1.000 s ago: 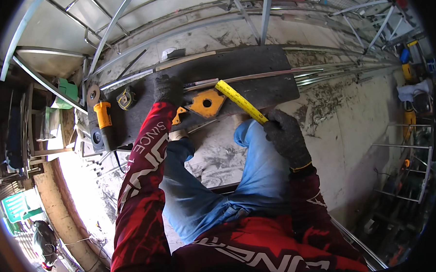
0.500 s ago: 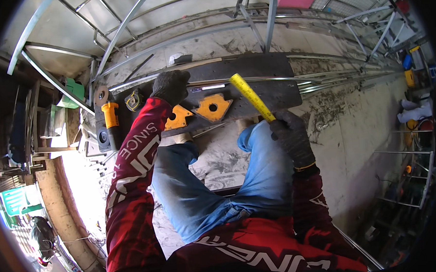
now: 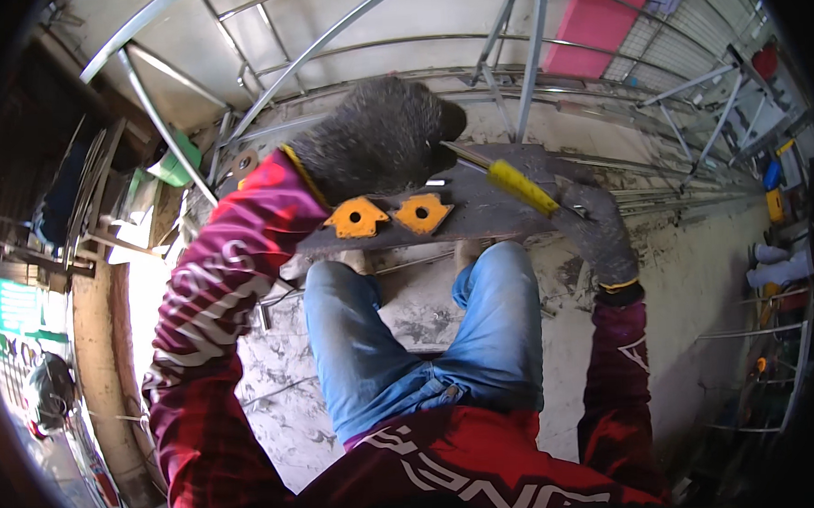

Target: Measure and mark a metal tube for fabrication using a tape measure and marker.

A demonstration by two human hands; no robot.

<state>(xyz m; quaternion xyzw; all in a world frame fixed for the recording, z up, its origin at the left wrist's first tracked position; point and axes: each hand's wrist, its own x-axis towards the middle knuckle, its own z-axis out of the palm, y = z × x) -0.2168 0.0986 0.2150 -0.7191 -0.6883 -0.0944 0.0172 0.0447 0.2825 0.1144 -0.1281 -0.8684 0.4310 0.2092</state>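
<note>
My left hand (image 3: 375, 137), in a dark grey glove, is raised over the dark board (image 3: 492, 216), its fingers closed round the end of a thin metal rod (image 3: 464, 152). The rod slants down to the right, beside a strip of yellow tape measure blade (image 3: 520, 187). My gloved right hand (image 3: 599, 232) grips the blade's lower end at the board's right side. Whether it also holds the rod is unclear. On the board, below my left hand, lie two orange welding magnets, a left one (image 3: 355, 218) and a right one (image 3: 422, 214), each with a round hole.
Metal tube frames (image 3: 527, 58) stand beyond the board, and long metal tubes (image 3: 668, 197) lie to its right. A round disc (image 3: 244, 164) and a green container (image 3: 178, 160) are at the left. A metal rack (image 3: 797, 355) stands at the right.
My left hand has risen from the board, moving right, with a metal rod now in its grip. My right hand has shifted right with the tape blade. The grinder at the left is now hidden.
</note>
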